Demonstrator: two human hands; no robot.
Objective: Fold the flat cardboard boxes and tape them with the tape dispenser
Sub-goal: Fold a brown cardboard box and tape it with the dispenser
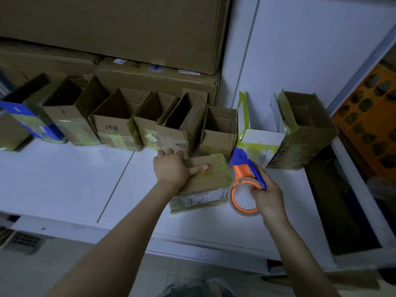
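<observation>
Lying closed on the white table [64, 179] right in front of you, the cardboard box [205, 183] already carries yellowish tape across its top and near side, with a printed label on the face towards you. Your left hand [171, 168] rests palm-down on its left part, thumb stretched out across the top and fingers reaching to the far edge, pinning the box without grasping it. Your right hand [267, 196] has its fingers wrapped round the blue handle of the tape dispenser [246, 172], whose orange hub and clear roll hang off the box's right side. The blue head sits just beside the far right corner; you cannot tell from here whether it touches the cardboard.

You look to be in the taping step, at one end of a strip. The next move, by my reading, calls for steady downward pressure from the left hand while the dispenser head meets the cardboard squarely, so the box does not slide on the smooth tabletop.

Behind it, a row of folded boxes [115, 127] stands open-topped along the back, one white box [261, 133] among them, against big stacked cartons [150, 82]. An orange crate [368, 125] sits off to the right.
</observation>
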